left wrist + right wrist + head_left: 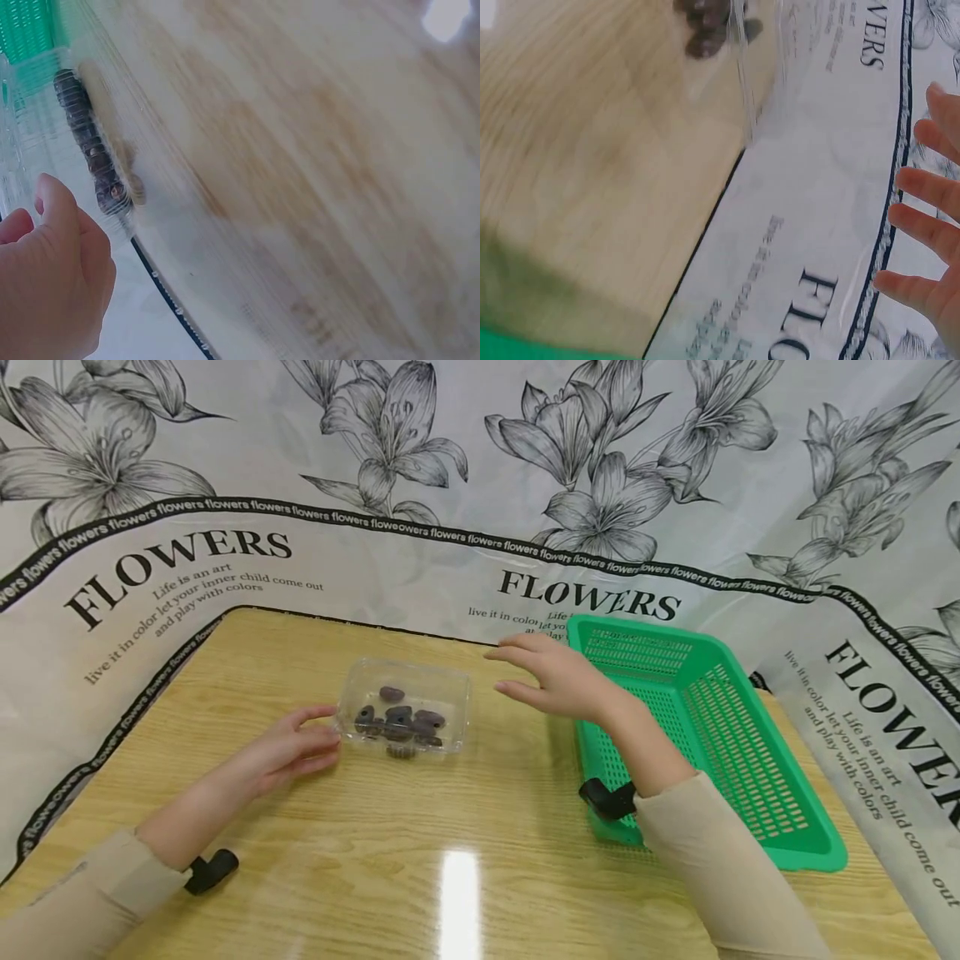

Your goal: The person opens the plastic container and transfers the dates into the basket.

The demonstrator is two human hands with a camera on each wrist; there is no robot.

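A clear plastic box (444, 687) stands on the wooden table, holding several small, dark purple, oval pieces (398, 720) that look like grapes. My left hand (298, 745) is at the box's left side, fingertips right at its wall and fingers loosely extended. In the left wrist view, the thumb and fingers of that hand (52, 277) show beside the see-through wall, with the dark pieces in a row along the bottom. Over the gap between box and basket, my right hand (558, 677) hovers with spread fingers and holds nothing.
A green perforated plastic basket (750, 710) stands on the right of the table (360, 860), under my right forearm. White cloth (420, 572) printed with flowers and lettering hangs behind the table and along its sides. Black wrist mounts (212, 870) show at both sleeves.
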